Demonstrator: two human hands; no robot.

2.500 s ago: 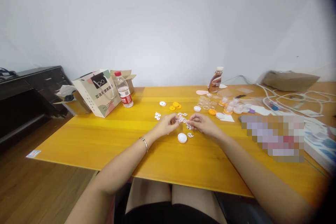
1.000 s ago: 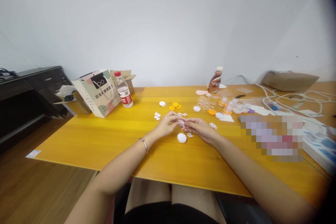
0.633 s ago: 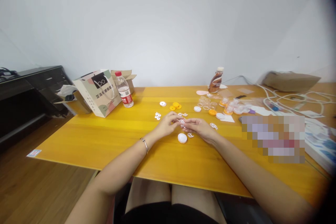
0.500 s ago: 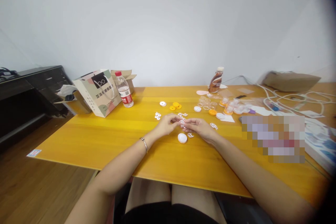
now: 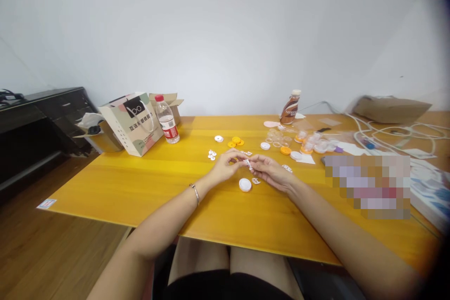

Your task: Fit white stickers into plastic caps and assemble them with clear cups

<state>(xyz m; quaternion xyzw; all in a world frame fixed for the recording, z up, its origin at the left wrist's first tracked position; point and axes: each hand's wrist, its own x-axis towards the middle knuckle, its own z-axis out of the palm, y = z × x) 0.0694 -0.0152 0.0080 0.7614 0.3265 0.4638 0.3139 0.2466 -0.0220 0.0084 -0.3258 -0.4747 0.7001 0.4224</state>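
Observation:
A small white openwork piece (image 5: pixel 248 164) is pinched between my left hand (image 5: pixel 227 167) and my right hand (image 5: pixel 270 171), just above the table. Nearest below them lies a round white disc (image 5: pixel 245 184), with a white cut-out piece (image 5: pixel 255 181) to its right. Another patterned piece (image 5: pixel 287 168) rests right of my right hand. Behind my left hand are several small white parts (image 5: pixel 212 154), white rings (image 5: pixel 218 138) and yellow discs (image 5: pixel 235 142). The fingertips partly cover the held piece, so its exact shape is hard to tell.
On the wooden table (image 5: pixel 147 187) stand a paper bag (image 5: pixel 135 124), a water bottle (image 5: pixel 167 122) and a brown drink bottle (image 5: pixel 290 108). Clear and orange round parts (image 5: pixel 312 142) lie at the right, near white cables (image 5: pixel 362 133) and a blurred-out item (image 5: pixel 369 185).
The held white piece has turned and now looks narrower and tilted. My fingers have shifted slightly around it.

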